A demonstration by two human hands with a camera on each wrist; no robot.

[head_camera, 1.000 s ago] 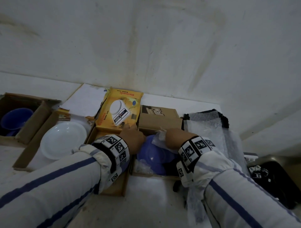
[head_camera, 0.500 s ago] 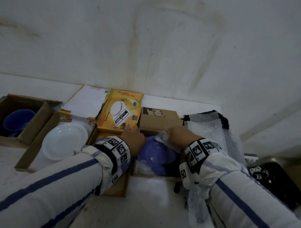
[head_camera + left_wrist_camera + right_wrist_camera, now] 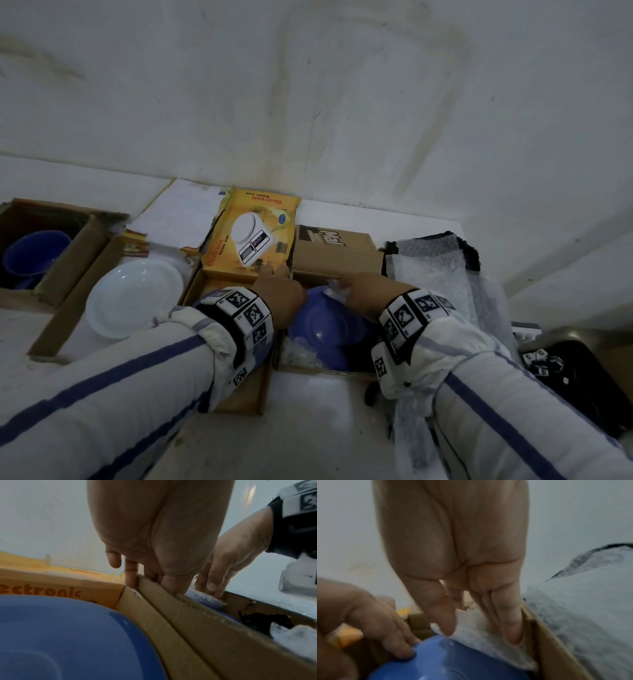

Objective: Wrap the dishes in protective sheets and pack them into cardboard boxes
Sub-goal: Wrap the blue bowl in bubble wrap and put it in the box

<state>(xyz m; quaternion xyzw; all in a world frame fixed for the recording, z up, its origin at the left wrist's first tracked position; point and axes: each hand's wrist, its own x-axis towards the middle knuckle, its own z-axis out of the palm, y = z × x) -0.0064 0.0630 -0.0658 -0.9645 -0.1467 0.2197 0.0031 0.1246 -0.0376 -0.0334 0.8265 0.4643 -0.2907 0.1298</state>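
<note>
Both my hands are down in the open brown cardboard box (image 3: 329,270) in the middle of the white desk (image 3: 308,428), and the round blue plastic bowl (image 3: 329,329) sits inside it, only partly covered. My left hand (image 3: 281,301) has its fingertips (image 3: 402,651) pressed on the bowl's rim while other fingers hook over the box's left cardboard wall (image 3: 171,615), so it is steadying rather than gripping the bowl. My right hand (image 3: 363,294) pinches the crumpled white bubble-wrap sheet (image 3: 484,642) against the far right corner, thumb and fingers closed on the edge of it. The risk I see: the sheet is bunched at one side, so most of the blue surface is bare; if I shove it down like this, the bowl rides unprotected against the cardboard. Pulling too hard could also tear the thin sheet or drag it out from under the bowl. My left fingers straddle two box walls, and leaning on them could buckle the wall towards the yellow kitchen-scale box (image 3: 253,236). The white plate (image 3: 133,298) in the carton to the left looks unwrapped.
</note>
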